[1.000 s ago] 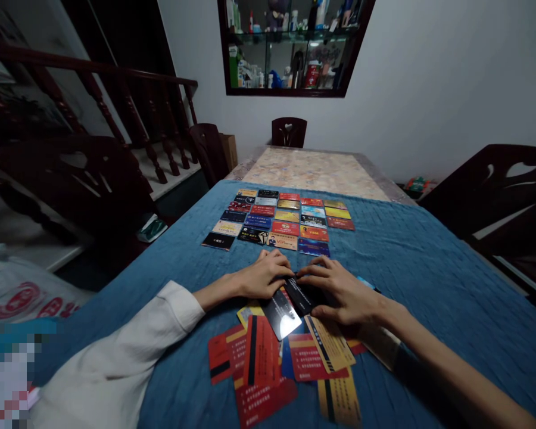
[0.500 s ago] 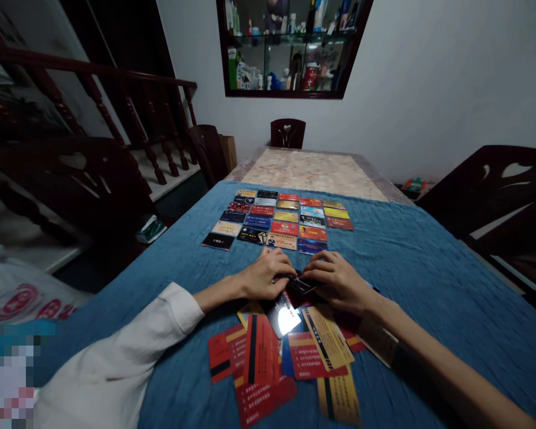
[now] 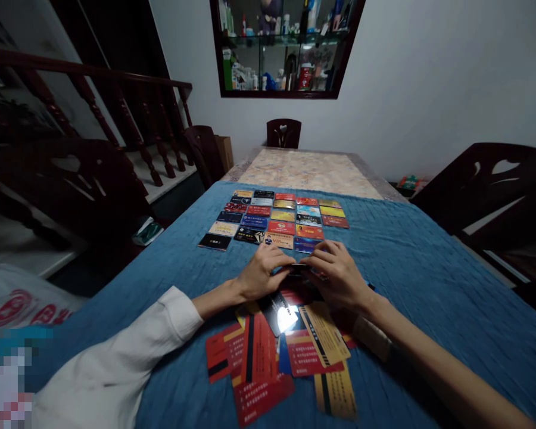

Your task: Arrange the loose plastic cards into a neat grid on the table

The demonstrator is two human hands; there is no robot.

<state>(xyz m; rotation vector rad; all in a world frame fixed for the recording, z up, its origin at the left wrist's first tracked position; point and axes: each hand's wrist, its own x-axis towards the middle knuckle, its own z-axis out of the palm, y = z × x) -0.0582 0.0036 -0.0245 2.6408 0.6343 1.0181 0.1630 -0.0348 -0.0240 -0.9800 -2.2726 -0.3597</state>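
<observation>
Between my two hands a dark card (image 3: 299, 266) is held nearly edge-on, above the near pile. My left hand (image 3: 263, 271) pinches its left end and my right hand (image 3: 336, 271) its right end; the fingers cover most of it. Just below lies a loose pile of overlapping cards: a black card (image 3: 277, 316) with a bright glare, a red card (image 3: 259, 351), a gold card (image 3: 325, 335) and several others, partly under my hands. Beyond my hands, cards lie in neat columns, among them a black card (image 3: 215, 241) and a blue card (image 3: 308, 245).
A blue cloth (image 3: 397, 268) covers the near part of the table, with a patterned tabletop (image 3: 308, 170) behind it. Dark wooden chairs (image 3: 495, 185) stand around. A plastic bag (image 3: 18, 292) is at the left, and a wall cabinet (image 3: 286, 53) hangs behind.
The dark card has been tilted from showing its face to nearly edge-on, and my hands have lifted slightly with it. The view has shifted a little; the laid-out cards look the same.
</observation>
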